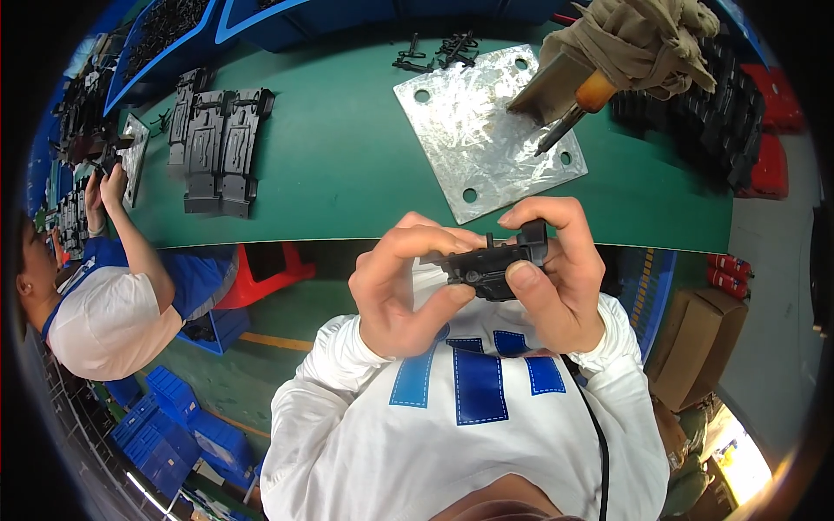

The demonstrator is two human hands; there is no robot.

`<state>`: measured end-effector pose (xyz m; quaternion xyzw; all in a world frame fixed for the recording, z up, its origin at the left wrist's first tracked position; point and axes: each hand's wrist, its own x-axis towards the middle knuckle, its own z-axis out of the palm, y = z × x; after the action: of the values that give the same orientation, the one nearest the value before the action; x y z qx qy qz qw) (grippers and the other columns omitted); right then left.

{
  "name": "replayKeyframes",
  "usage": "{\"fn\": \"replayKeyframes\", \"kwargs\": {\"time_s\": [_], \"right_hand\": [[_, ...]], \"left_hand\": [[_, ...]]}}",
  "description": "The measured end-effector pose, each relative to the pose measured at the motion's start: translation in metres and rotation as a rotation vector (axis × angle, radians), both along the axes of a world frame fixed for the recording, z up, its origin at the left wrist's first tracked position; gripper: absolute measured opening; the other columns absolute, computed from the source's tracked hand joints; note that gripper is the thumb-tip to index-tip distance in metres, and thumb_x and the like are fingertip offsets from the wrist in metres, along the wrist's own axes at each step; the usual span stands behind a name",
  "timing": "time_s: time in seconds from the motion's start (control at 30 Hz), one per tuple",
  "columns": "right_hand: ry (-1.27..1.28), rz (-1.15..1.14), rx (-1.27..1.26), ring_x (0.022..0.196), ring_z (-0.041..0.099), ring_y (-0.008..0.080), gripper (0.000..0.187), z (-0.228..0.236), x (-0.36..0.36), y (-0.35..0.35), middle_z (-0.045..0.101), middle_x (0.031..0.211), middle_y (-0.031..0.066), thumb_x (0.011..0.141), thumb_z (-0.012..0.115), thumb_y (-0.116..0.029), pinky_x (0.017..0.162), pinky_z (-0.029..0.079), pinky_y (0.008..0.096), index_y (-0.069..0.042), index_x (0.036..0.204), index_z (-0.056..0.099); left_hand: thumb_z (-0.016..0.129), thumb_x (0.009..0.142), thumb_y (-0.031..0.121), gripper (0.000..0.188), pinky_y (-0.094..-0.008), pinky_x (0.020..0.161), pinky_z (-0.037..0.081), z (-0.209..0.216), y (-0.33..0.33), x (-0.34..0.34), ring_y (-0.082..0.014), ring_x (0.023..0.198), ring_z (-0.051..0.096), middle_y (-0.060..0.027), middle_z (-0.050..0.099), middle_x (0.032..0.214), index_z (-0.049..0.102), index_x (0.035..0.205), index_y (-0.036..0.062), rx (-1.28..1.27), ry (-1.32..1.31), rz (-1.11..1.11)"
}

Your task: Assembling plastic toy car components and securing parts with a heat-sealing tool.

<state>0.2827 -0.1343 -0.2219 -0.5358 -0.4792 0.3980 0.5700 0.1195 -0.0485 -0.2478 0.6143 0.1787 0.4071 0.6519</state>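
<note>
Between my two hands I hold a small black moulded plastic part (pixel 491 271), raised in front of my chest just off the table's near edge. My left hand (pixel 404 282) pinches its left end between thumb and fingers. My right hand (pixel 565 273) grips the other end, its thumb pressed on the near face and the index finger curled over an upright block. Beyond my hands a scratched metal plate (pixel 469 113) with corner holes lies on the green table (pixel 330 165). Over its right side hangs a cloth-wrapped tool with an orange collar (pixel 595 91) and a dark pointed tip.
Flat black panels (pixel 221 148) lie on the table's left, and small black pieces (pixel 456 49) behind the plate. Stacked black parts (pixel 695 122) fill the right end. Blue bins (pixel 165 43) line the back. At the left a co-worker (pixel 113 313) sits handling a dark part.
</note>
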Motion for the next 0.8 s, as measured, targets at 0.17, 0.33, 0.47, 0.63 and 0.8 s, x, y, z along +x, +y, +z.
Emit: {"fn": "replayKeyframes", "kwargs": {"time_s": [0.17,0.33,0.47,0.63,0.8], "right_hand": [[0.07,-0.025,0.02,0.072,0.053,0.0087,0.029,0.0,-0.001,0.002,0.057,0.086,0.0059,0.091,0.057,-0.007,0.067,0.044,0.0221,0.005,0.115,0.046],[0.092,-0.065,0.039,0.081,0.05,0.01,0.028,-0.003,-0.003,0.002,0.054,0.099,0.0083,0.091,0.054,-0.006,0.075,0.043,0.0237,0.005,0.116,0.046],[0.194,-0.052,-0.001,0.086,0.051,0.0089,0.028,-0.001,-0.004,0.002,0.051,0.106,0.0093,0.093,0.052,-0.006,0.076,0.043,0.0225,0.004,0.118,0.045],[0.32,-0.069,-0.016,0.085,0.051,0.0066,0.028,0.001,-0.006,0.004,0.052,0.105,0.0087,0.094,0.052,-0.006,0.073,0.043,0.02,0.003,0.119,0.043],[0.15,-0.087,0.011,0.08,0.052,0.0057,0.026,0.003,-0.004,0.01,0.055,0.099,0.0073,0.094,0.053,-0.006,0.068,0.043,0.0196,0.003,0.117,0.044]], "left_hand": [[0.071,0.07,-0.005,0.036,-0.0309,0.082,0.051,0.003,-0.002,0.001,-0.022,0.09,0.065,-0.0189,0.07,0.1,0.061,0.105,-0.0039,-0.001,0.034,0.039],[0.072,0.07,-0.004,0.038,-0.0292,0.08,0.051,0.005,0.001,0.001,-0.019,0.088,0.064,-0.0159,0.071,0.101,0.062,0.107,-0.0029,0.039,0.096,0.036],[0.073,0.072,-0.002,0.042,-0.0272,0.076,0.052,0.002,0.003,0.002,-0.0174,0.084,0.065,-0.0127,0.07,0.1,0.062,0.113,-0.003,0.073,0.101,0.05],[0.07,0.077,-0.001,0.043,-0.027,0.078,0.051,0.005,0.011,-0.003,-0.0185,0.094,0.067,-0.0118,0.067,0.108,0.06,0.119,-0.0018,0.014,0.164,-0.044],[0.064,0.081,-0.002,0.043,-0.0293,0.085,0.048,0.003,0.015,-0.008,-0.0196,0.108,0.062,-0.0119,0.063,0.119,0.056,0.124,-0.0024,-0.192,0.107,-0.132]]}}
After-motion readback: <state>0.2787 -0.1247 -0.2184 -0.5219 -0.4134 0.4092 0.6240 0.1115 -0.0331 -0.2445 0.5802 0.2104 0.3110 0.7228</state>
